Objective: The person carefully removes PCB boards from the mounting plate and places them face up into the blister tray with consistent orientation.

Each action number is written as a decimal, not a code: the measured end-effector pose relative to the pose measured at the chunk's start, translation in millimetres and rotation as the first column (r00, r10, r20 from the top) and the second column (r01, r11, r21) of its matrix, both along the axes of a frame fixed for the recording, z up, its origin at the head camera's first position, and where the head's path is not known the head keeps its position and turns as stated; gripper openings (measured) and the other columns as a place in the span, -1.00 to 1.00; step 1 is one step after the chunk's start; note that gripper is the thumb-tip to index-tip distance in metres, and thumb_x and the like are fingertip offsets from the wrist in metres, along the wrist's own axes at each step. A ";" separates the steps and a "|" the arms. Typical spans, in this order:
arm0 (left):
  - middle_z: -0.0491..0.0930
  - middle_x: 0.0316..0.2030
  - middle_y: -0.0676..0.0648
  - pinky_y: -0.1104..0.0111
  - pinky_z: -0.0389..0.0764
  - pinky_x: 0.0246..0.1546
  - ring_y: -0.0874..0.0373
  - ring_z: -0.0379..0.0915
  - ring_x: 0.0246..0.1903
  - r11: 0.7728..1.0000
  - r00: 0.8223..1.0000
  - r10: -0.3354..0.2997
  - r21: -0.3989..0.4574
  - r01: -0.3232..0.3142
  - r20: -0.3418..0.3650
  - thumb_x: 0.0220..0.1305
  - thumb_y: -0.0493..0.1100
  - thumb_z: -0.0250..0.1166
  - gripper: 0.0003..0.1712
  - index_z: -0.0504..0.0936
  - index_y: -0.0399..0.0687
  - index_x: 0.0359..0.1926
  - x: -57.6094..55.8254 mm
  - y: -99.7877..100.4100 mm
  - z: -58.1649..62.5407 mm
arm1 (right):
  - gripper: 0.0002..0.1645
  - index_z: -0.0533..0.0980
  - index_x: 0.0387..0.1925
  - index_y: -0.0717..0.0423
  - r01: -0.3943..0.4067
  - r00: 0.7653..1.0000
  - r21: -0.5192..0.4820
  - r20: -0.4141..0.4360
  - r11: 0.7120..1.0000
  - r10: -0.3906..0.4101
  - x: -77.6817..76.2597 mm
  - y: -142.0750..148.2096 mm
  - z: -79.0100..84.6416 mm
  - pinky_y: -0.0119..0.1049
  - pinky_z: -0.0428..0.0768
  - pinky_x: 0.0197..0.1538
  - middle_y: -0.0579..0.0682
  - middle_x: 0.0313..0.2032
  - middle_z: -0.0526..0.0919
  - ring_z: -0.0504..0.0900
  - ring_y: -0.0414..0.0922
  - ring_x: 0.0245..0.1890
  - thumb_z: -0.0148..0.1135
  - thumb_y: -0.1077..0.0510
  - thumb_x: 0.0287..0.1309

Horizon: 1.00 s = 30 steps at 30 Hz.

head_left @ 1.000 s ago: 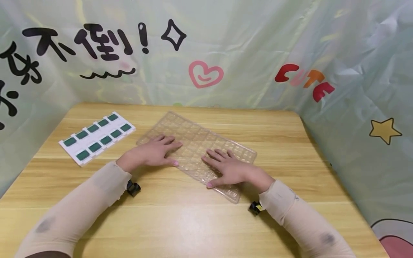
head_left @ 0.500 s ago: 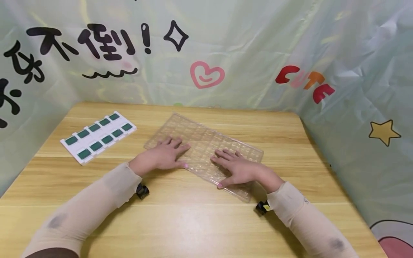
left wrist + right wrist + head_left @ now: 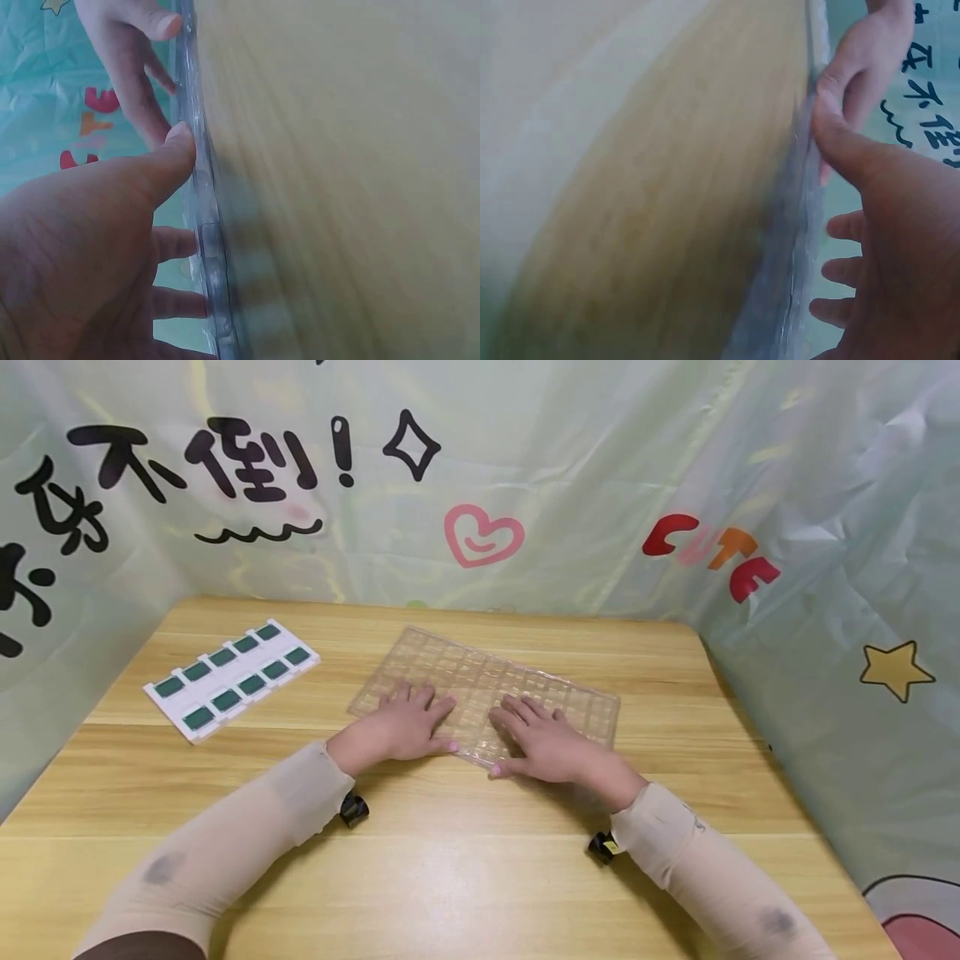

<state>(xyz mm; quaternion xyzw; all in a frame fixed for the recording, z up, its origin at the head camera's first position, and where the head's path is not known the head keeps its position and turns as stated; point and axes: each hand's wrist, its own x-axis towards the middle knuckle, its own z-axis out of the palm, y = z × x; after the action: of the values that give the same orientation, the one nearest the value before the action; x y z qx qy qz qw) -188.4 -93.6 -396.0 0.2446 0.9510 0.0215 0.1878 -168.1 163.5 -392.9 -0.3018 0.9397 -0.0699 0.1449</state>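
Observation:
A clear plastic tray (image 3: 472, 672) with many small moulded compartments lies flat on the table, slightly turned. On its front left part rests my left hand (image 3: 408, 727), fingers spread and the thumb at the near edge. My right hand (image 3: 551, 747) lies over the front right part, fingers stretched forward, its thumb also at the near edge. In the left wrist view, the thin tray edge (image 3: 214, 262) runs along the fingertips. The right wrist view has the right thumb (image 3: 832, 124) against the tray's rim. The hands and wrists hide the tray's near right portion.
Left of the tray, a white board (image 3: 243, 672) with two rows of dark green rectangles lies on the wooden table (image 3: 450, 877). A printed fabric sheet (image 3: 585, 460) hangs behind the table and along both sides.
The tray has turned counterclockwise, so its far edge runs closer to parallel with the table's back edge. My left hand has moved right with it; the right hand has shifted slightly.

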 end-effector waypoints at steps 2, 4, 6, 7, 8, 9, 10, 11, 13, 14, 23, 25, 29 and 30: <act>-0.14 0.51 -0.27 -0.41 -0.02 0.22 -0.47 -0.29 0.40 1.000 1.000 0.007 -0.005 -0.007 -0.004 0.29 0.52 -0.10 -0.01 -0.08 0.19 0.57 0.5 3.0 0.5 | 0.18 -0.11 0.56 -0.15 0.006 1.000 0.011 0.012 1.000 -0.006 -0.1 -2.8 -1.3 0.50 -0.05 0.25 0.07 0.54 -0.22 -0.22 0.19 0.49 0.00 -0.59 0.10; -0.13 0.51 -0.27 -0.41 -0.02 0.21 -0.48 -0.28 0.40 1.000 1.000 0.014 -0.008 -0.014 -0.007 0.29 0.52 -0.10 -0.01 -0.07 0.18 0.57 1.0 5.8 1.1 | 0.17 -0.15 0.57 -0.19 0.001 1.000 0.025 0.018 1.000 -0.001 -0.1 -5.4 -2.5 0.52 -0.09 0.24 0.05 0.54 -0.25 -0.26 0.18 0.49 -0.05 -0.60 0.12; -0.12 0.50 -0.28 -0.42 -0.02 0.21 -0.49 -0.27 0.40 1.000 1.000 0.016 -0.010 -0.016 -0.012 0.29 0.52 -0.11 -0.01 -0.06 0.18 0.57 1.5 8.2 1.4 | 0.14 -0.17 0.56 -0.21 -0.002 1.000 0.046 0.019 0.999 0.001 -0.4 -6.9 -3.9 0.52 -0.10 0.24 0.03 0.54 -0.27 -0.27 0.17 0.50 -0.10 -0.61 0.14; -0.12 0.50 -0.29 -0.42 -0.01 0.20 -0.50 -0.26 0.39 1.000 1.000 0.014 -0.010 -0.015 -0.017 0.29 0.52 -0.11 -0.01 -0.06 0.17 0.57 1.9 8.8 1.3 | 0.12 -0.17 0.56 -0.22 -0.004 1.000 0.055 0.017 0.998 0.003 -0.5 -7.2 -4.5 0.52 -0.11 0.24 0.03 0.54 -0.27 -0.27 0.17 0.50 -0.13 -0.60 0.16; -0.12 0.50 -0.29 -0.42 -0.01 0.20 -0.50 -0.26 0.39 1.000 1.000 0.014 -0.011 -0.015 -0.019 0.29 0.52 -0.12 -0.01 -0.06 0.17 0.57 2.2 9.2 1.2 | 0.10 -0.17 0.56 -0.22 -0.006 1.000 0.062 0.015 0.998 0.005 -0.6 -7.2 -5.0 0.52 -0.11 0.24 0.02 0.54 -0.27 -0.27 0.16 0.50 -0.15 -0.60 0.17; -0.12 0.50 -0.29 -0.42 0.00 0.20 -0.50 -0.26 0.39 1.000 1.000 0.014 -0.014 -0.014 -0.019 0.29 0.52 -0.13 -0.01 -0.07 0.17 0.57 2.4 9.4 0.9 | 0.08 -0.17 0.56 -0.23 -0.009 1.000 0.069 0.013 0.998 0.008 -0.7 -6.9 -5.5 0.52 -0.12 0.25 0.01 0.54 -0.26 -0.27 0.15 0.50 -0.17 -0.59 0.19; -0.12 0.50 -0.29 -0.41 0.01 0.20 -0.49 -0.26 0.39 1.000 1.000 0.012 -0.018 -0.012 -0.021 0.30 0.53 -0.14 -0.01 -0.08 0.18 0.57 2.6 9.2 0.5 | 0.06 -0.16 0.56 -0.24 -0.011 1.000 0.069 0.015 0.998 0.010 -0.7 -6.3 -6.1 0.51 -0.12 0.25 0.00 0.54 -0.25 -0.27 0.15 0.50 -0.18 -0.58 0.20; -0.13 0.50 -0.28 -0.41 0.01 0.21 -0.49 -0.26 0.39 1.000 1.000 0.011 -0.019 -0.011 -0.023 0.30 0.53 -0.15 -0.02 -0.09 0.18 0.57 2.8 8.6 0.1 | 0.05 -0.16 0.56 -0.25 -0.014 1.000 0.070 0.012 0.997 0.013 -0.7 -5.5 -6.8 0.51 -0.13 0.26 -0.02 0.54 -0.24 -0.27 0.14 0.50 -0.19 -0.58 0.21; -0.14 0.51 -0.27 -0.40 0.01 0.22 -0.48 -0.27 0.40 1.000 1.000 0.005 -0.021 -0.006 -0.027 0.30 0.53 -0.16 -0.02 -0.11 0.18 0.57 3.6 6.5 -0.7 | 0.02 -0.16 0.56 -0.25 -0.028 1.000 0.064 0.011 0.998 0.028 -0.6 -3.4 -8.0 0.50 -0.13 0.26 -0.03 0.54 -0.22 -0.27 0.13 0.50 -0.21 -0.56 0.24; -0.14 0.51 -0.26 -0.38 0.02 0.23 -0.47 -0.27 0.40 1.000 1.000 0.002 -0.019 -0.002 -0.029 0.30 0.53 -0.17 -0.02 -0.11 0.19 0.57 4.0 5.1 -1.1 | 0.01 -0.16 0.56 -0.26 -0.035 0.999 0.058 0.011 0.998 0.034 -0.4 -2.2 -8.3 0.50 -0.14 0.27 -0.04 0.54 -0.20 -0.27 0.13 0.50 -0.21 -0.56 0.25; -0.01 0.50 -0.15 -0.34 0.01 0.26 -0.34 -0.18 0.43 0.996 0.994 -0.072 0.047 0.076 -0.079 0.23 0.53 -0.03 0.06 0.02 0.06 0.55 9.7 -12.1 -1.2 | -0.04 -0.11 0.56 -0.25 -0.087 0.996 0.028 0.028 0.996 0.086 0.7 16.0 -5.5 0.37 -0.11 0.35 -0.01 0.53 -0.11 -0.24 0.09 0.51 -0.12 -0.48 0.29; 0.02 0.50 -0.13 -0.34 -0.02 0.27 -0.33 -0.18 0.44 0.994 0.992 -0.090 0.057 0.095 -0.084 0.23 0.53 -0.02 0.06 0.04 0.03 0.54 10.3 -16.0 -0.1 | -0.05 -0.09 0.56 -0.24 -0.097 0.995 0.011 0.039 0.995 0.097 0.9 20.7 -3.6 0.34 -0.10 0.36 0.01 0.53 -0.09 -0.22 0.10 0.51 -0.09 -0.46 0.29; 0.06 0.48 -0.12 -0.31 -0.03 0.29 -0.31 -0.11 0.43 0.984 0.983 -0.144 0.084 0.154 -0.112 0.26 0.49 0.01 0.03 0.09 -0.01 0.53 10.4 -22.3 0.7 | -0.06 -0.08 0.55 -0.26 -0.100 0.993 -0.007 0.055 0.995 0.101 1.3 31.4 -1.9 0.29 -0.09 0.39 -0.01 0.53 -0.10 -0.20 0.10 0.51 -0.07 -0.45 0.30; 0.07 0.48 -0.13 -0.30 -0.02 0.29 -0.30 -0.09 0.42 0.981 0.980 -0.162 0.091 0.173 -0.119 0.27 0.47 0.02 0.01 0.11 -0.03 0.52 10.3 -23.4 0.8 | -0.07 -0.08 0.55 -0.27 -0.098 0.993 -0.011 0.058 0.995 0.099 1.6 34.0 -1.6 0.29 -0.10 0.39 -0.01 0.53 -0.10 -0.19 0.09 0.51 -0.07 -0.44 0.30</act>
<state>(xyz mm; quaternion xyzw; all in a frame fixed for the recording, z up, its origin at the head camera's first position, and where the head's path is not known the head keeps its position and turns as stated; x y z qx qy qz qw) -178.1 -117.0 -395.2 0.3338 0.9337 0.0402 0.1229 -166.5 197.5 -394.5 -0.3461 0.9187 -0.0753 0.1746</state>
